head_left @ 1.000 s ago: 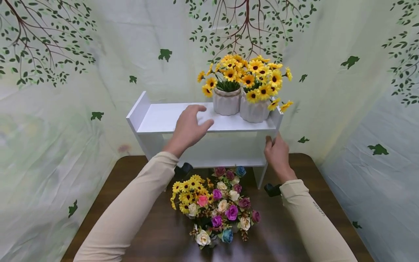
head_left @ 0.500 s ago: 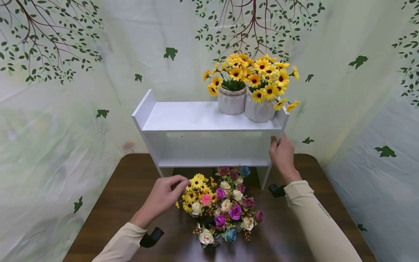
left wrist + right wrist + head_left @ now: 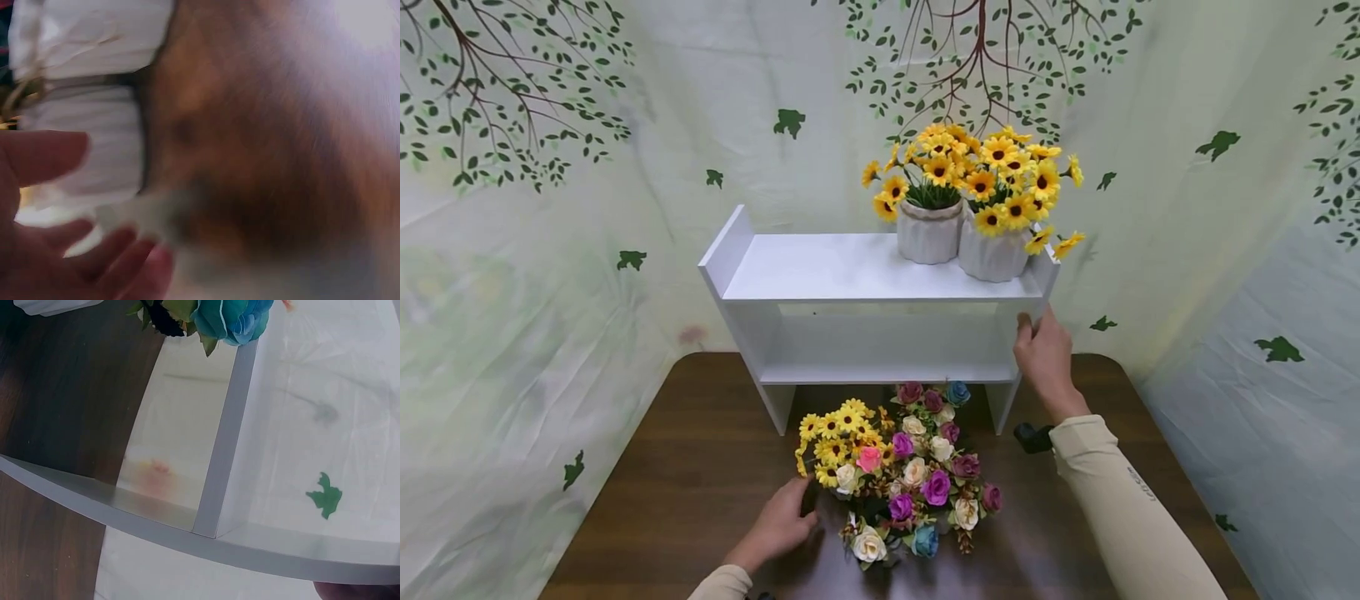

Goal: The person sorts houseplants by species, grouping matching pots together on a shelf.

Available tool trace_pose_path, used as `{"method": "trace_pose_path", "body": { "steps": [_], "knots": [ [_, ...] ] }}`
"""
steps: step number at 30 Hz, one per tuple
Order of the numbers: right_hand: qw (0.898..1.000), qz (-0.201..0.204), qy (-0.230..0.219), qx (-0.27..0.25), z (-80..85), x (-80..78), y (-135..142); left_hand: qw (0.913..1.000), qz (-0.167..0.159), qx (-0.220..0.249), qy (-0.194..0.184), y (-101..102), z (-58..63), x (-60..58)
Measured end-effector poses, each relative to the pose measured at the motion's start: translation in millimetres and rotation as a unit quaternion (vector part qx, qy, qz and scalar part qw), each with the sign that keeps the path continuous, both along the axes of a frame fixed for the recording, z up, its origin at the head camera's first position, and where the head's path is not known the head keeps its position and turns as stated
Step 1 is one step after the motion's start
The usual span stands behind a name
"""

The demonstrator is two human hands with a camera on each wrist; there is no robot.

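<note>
White wooden-looking shelf [image 3: 820, 268] on a brown table [image 3: 685, 467], its right side held in the right hand's [image 3: 1047, 360] grip. The left hand [image 3: 778, 518], its grip wide, is just beside the potted yellow flowers [image 3: 838, 437], left of colourful roses [image 3: 936, 487]. Potted sunflowers [image 3: 981, 185] stand on top, at right.

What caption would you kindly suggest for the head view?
Left hand beside clustered flowers, right hand gripping a white shelf topped by two flower pots.
</note>
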State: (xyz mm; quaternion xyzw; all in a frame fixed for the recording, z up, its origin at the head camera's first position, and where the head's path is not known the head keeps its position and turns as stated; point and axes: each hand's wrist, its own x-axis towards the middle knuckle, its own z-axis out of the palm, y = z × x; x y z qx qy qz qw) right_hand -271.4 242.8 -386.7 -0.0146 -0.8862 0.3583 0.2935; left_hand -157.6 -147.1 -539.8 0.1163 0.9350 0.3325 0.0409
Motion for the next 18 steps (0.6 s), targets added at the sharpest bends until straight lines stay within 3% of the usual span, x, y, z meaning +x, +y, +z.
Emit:
{"method": "trace_pose_path", "body": {
  "steps": [4, 9, 18],
  "knots": [
    [1.0, -0.002, -0.003, -0.002, -1.0, 0.0, 1, 0.9988, 0.047, 0.011, -0.007, 12, -18.7, -9.4],
    [1.0, -0.006, 0.002, -0.002, -4.0, -0.4, 1, 0.9955, 0.087, 0.031, -0.022, 24, -29.1, -21.6],
    [1.0, 0.0, -0.005, -0.004, -6.3, -1.1, 2, 0.9917, 0.047, 0.106, -0.054, 31, -33.9, -31.5]
  ]
}}
